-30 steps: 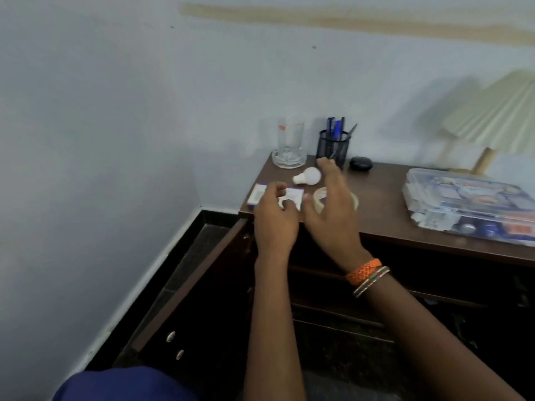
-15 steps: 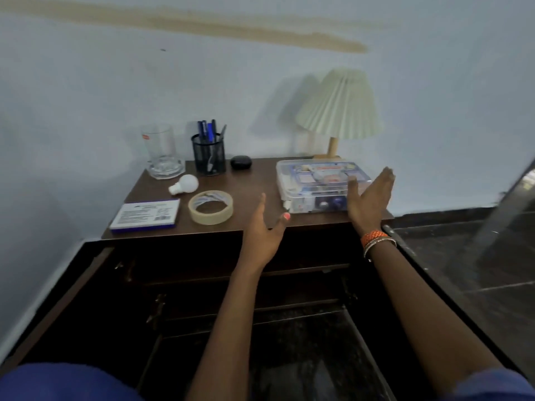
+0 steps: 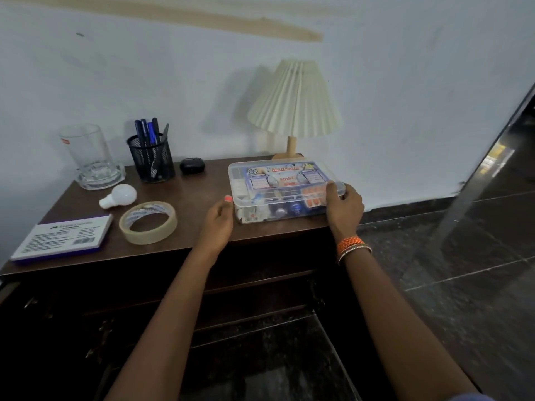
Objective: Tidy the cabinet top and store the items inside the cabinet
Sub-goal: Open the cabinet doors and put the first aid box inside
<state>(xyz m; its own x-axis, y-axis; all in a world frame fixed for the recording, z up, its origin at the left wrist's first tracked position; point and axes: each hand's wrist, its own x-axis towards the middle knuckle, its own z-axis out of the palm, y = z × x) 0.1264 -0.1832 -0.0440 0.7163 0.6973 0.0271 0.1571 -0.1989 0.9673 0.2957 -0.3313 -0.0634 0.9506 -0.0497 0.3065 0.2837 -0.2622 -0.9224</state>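
Looking down from the head camera, the view showed a dark wooden cabinet (image 3: 185, 195) against a pale wall, with its doors open below, in the lower part of the frame.

A clear plastic first aid box (image 3: 285, 189) lay flat on the cabinet top, right of the frame centre, close to the front edge. The right hand (image 3: 344, 206) gripped the right end of the box: the thumb lay over the lid corner, and the other fingers were curled behind the side, mostly hidden. The left hand (image 3: 218, 222) was at the left end of the box, its thumb pointing up beside the wall of the box; it seemed to touch it, but whether the fingers closed on it could not be seen.

Behind the box stood a lamp (image 3: 293, 105) with a pleated shade. In the left half of the frame, a tape roll (image 3: 148, 222) lay flat near the front edge, a white bulb (image 3: 120, 195) lay on its side behind it, and a flat white packet (image 3: 62, 237) was at the far left. At the back stood a glass jar (image 3: 91, 157), a mesh pen holder (image 3: 152, 160) with pens, and a small black case (image 3: 192, 165) just beside it.
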